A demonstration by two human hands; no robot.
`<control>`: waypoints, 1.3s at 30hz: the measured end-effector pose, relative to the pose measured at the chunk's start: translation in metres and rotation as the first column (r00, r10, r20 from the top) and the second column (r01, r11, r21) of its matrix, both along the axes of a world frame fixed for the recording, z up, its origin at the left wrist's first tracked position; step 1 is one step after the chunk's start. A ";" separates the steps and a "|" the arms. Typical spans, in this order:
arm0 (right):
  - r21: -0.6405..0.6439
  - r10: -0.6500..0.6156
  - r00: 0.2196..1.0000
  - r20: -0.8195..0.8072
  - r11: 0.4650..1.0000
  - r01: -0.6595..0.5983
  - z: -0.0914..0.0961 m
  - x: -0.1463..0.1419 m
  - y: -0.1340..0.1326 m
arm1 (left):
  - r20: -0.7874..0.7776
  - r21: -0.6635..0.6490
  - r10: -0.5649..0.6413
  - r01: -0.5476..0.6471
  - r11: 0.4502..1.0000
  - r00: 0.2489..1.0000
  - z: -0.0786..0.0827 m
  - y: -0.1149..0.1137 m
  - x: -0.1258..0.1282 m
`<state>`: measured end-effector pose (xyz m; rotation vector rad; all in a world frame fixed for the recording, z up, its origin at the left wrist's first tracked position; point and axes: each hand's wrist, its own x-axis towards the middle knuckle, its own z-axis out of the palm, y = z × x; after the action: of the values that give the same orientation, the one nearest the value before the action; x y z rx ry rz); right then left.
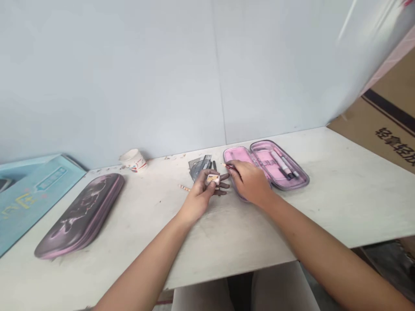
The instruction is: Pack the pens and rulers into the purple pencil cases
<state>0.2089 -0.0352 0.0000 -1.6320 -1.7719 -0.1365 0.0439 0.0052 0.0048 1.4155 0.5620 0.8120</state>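
My left hand (205, 186) is closed around a small white block with an orange-yellow picture (213, 179); whether it is a sharpener or an eraser I cannot tell. Close to its right, my right hand (248, 179) pinches a dark red pencil (228, 166), its pale tip pointing left, apart from the block. Under and behind the right hand lies an unzipped pink pencil case (277, 149), with several pens and markers (285, 166) in its right half. Grey transparent rulers (198, 166) lie behind my left hand, and a patterned pencil (184, 188) sticks out to its left.
A closed dark pencil case with pink trim (81, 216) lies on the white table (139, 242) at left. Near the wall a paper cup (133, 160) stands tilted. A light-blue box (39, 190) is at the far left, and a cardboard box (382, 125) at the right.
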 end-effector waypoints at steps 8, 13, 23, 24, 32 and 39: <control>-0.038 -0.364 0.918 0.160 0.927 0.374 0.014 0.037 0.009 | -0.066 0.026 -0.006 0.007 1.000 0.998 0.015 -0.007 0.045; -0.113 -0.599 0.782 0.170 0.777 0.620 0.004 0.075 0.007 | -0.070 0.017 -0.061 0.062 0.998 0.996 0.015 -0.017 0.074; -0.121 -0.460 0.860 0.219 0.862 0.492 -0.005 0.061 0.009 | -0.105 0.016 0.049 -0.047 0.999 0.993 0.011 -0.011 0.040; -0.096 -0.429 0.871 0.239 0.882 0.461 -0.005 0.056 0.007 | -0.113 0.022 0.082 -0.080 0.997 0.990 0.012 -0.009 0.029; 0.060 -0.099 0.916 0.388 0.995 0.082 0.007 0.012 0.023 | -0.177 0.085 0.405 -0.396 0.914 0.897 0.026 0.013 -0.105; -0.090 0.260 0.864 0.430 0.965 -0.246 0.045 -0.131 0.097 | -0.237 0.176 0.591 -0.564 0.807 0.771 0.030 0.006 -0.206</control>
<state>0.0775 0.0619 0.0452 -1.4472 -2.3266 -0.3812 -0.1622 0.0107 0.0343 1.4707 1.2419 1.1421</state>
